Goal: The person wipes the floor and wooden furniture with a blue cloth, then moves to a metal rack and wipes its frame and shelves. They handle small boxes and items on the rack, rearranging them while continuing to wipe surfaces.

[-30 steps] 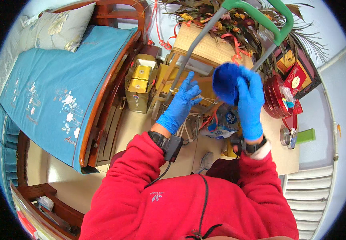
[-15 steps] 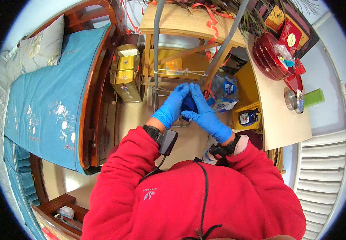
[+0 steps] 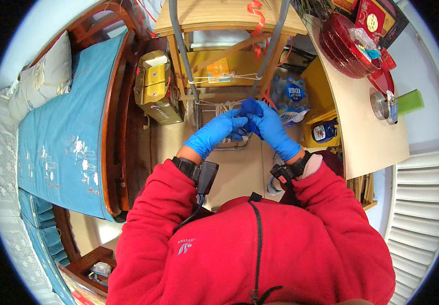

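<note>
Both my hands wear light blue gloves and meet in front of me, beyond my red sleeves. A small crumpled dark blue cloth is bunched between them. Fingers of my right hand are closed around its right side. My left hand has its fingers curled against the left side of the same cloth; the fingertips partly hide one another. Just behind the hands stands a grey tubular metal frame, with pale cord tied across it and a woven cord seat low down, partly covered by my hands.
A wooden table stands beyond the frame, a red ribbon hanging over it. An open carton and a wooden bench with a blue cover lie left. Wrapped bottles, a pale tabletop and red baskets are right.
My hands have turned from a steepled pose to curled fingers, and more of the dark blue cloth shows above them. The view has shifted slightly.
</note>
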Demonstrator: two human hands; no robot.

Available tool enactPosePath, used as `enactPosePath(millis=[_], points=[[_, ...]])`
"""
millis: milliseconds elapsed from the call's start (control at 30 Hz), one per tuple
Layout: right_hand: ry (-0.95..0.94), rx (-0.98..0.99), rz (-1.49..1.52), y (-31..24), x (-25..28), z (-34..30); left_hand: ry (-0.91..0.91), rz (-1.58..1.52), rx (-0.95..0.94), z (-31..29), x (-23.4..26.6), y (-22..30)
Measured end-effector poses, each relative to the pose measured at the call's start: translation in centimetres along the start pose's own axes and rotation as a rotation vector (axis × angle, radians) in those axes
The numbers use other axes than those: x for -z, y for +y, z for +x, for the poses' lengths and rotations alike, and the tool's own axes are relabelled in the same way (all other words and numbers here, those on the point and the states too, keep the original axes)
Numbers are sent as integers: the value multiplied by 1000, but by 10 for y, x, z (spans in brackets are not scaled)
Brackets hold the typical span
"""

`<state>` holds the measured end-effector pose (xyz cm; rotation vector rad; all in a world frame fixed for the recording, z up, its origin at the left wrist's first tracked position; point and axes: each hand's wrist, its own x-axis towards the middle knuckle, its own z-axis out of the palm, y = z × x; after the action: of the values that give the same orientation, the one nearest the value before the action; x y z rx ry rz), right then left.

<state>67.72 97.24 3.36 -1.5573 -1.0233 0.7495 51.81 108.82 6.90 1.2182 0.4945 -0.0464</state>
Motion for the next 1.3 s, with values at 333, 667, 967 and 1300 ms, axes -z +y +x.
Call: enactPosePath(millis=[333,667,967,1300], points=[[-160,-425,328,15,5,-3,78,118,26,3,6,-4],[-207,-688,634,37,4,12,221,-117,-355,-22,78,36],[-318,-497,743,22,-20,19,560,-399,-477,-44,107,48],[-125,-600,603,15,-9,4,638,-501,-594,-43,99,47]])
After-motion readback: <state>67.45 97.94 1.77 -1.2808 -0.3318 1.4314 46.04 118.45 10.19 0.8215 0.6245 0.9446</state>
